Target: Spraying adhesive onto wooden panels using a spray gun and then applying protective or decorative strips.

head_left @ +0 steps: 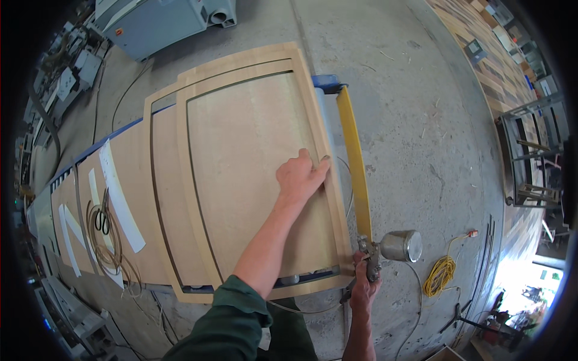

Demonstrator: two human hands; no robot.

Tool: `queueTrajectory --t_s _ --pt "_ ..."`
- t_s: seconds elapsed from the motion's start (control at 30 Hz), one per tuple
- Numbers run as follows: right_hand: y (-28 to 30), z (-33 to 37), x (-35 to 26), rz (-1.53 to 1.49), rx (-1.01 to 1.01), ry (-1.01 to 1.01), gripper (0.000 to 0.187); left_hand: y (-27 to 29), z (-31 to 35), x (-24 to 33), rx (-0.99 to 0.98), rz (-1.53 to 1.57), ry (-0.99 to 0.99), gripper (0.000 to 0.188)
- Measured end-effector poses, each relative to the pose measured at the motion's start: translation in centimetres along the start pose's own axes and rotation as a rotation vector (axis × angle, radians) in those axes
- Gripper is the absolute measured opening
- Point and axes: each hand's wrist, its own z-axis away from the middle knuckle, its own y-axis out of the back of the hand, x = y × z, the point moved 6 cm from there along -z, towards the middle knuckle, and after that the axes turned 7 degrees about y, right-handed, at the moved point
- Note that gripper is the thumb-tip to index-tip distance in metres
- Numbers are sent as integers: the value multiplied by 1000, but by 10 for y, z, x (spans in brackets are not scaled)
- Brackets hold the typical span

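Note:
A pale wooden frame (pixel 329 174) lies on a large light wood panel, with a second, offset frame (pixel 161 180) showing at its left. Over the near-right part of this work is my left hand (pixel 299 173). Its fingers are curled under and its thumb reaches onto the frame's right rail; whatever the fingers may hold is hidden. Beyond the frame's lower right corner, my right hand (pixel 364 287) is closed around the grip of a spray gun (pixel 371 262). The gun carries a metal cup (pixel 402 246) pointing right, and a thin hose trails from it.
A yellow bar (pixel 354 162) runs along the right side. On the panel at left lie scissors (pixel 102 221), a coiled hose (pixel 109 256) and white strips (pixel 120 201). A coiled yellow cable (pixel 439 275) is on the concrete floor. A grey machine (pixel 159 27) stands at the back.

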Motion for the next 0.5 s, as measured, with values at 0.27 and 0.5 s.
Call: queueTrajectory --t_s 0.27,0.5 --pt "42 23 5 294 250 -237 37 152 122 -211 539 -194 -85 29" --pt "25 14 1 373 278 -109 38 106 276 -194 -29 -235 -307 54"
